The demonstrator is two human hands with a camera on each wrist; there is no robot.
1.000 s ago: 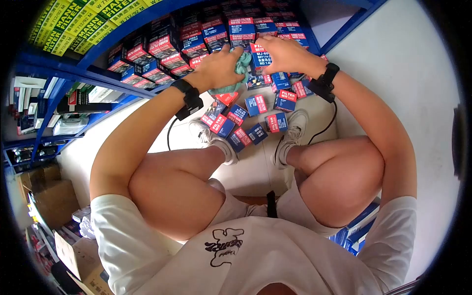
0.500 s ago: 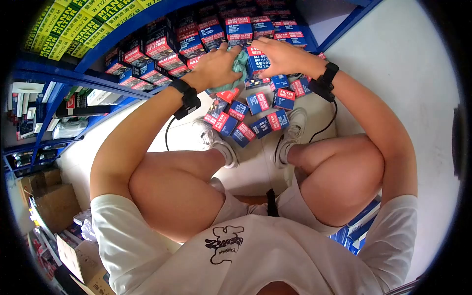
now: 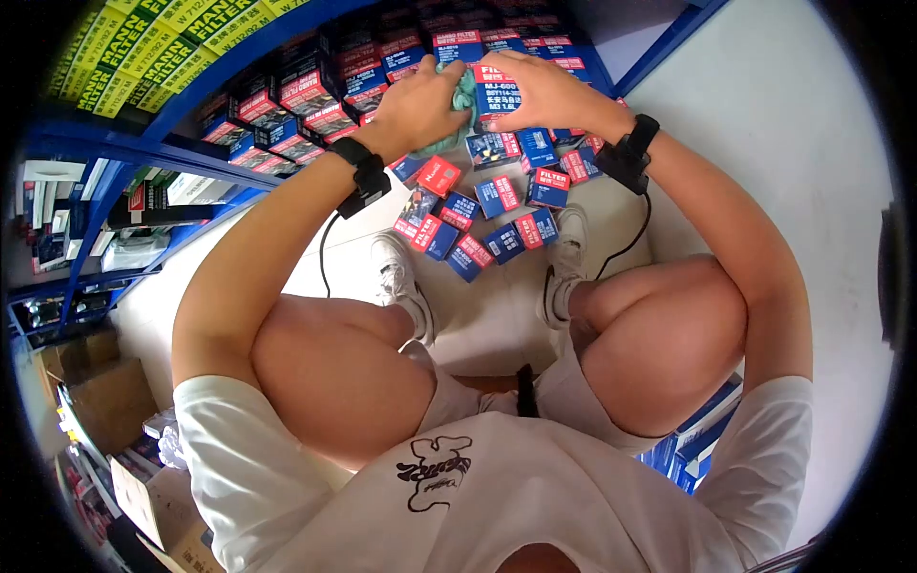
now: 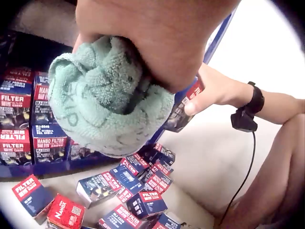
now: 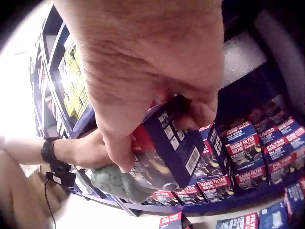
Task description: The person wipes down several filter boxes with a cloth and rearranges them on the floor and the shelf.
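My right hand (image 3: pixel 552 97) grips a red and blue filter box (image 3: pixel 497 93), thumb on one side and fingers on the other. In the right wrist view, the box's dark blue side with a barcode (image 5: pixel 192 161) faces out below the palm. My left hand (image 3: pixel 420 107) holds a bunched green terry cloth (image 4: pixel 102 100) at the left side of the box. The cloth's loose end hangs below the palm. Beneath both hands, several smaller filter boxes lie scattered on the floor, among them a red one marked Nanox (image 4: pixel 66 211).
Rows of stacked filter boxes (image 3: pixel 315 91) fill the low blue shelf ahead. Yellow-green boxes (image 3: pixel 153 48) stand on the shelf at upper left. My shoes (image 3: pixel 392 270) flank the scattered boxes, a white wall (image 3: pixel 764 162) rises at right, and cardboard boxes (image 3: pixel 110 401) sit at left.
Both hands have risen slightly in the head view with the filter box and cloth, showing more of the red box below. My left shoe has shifted a little.
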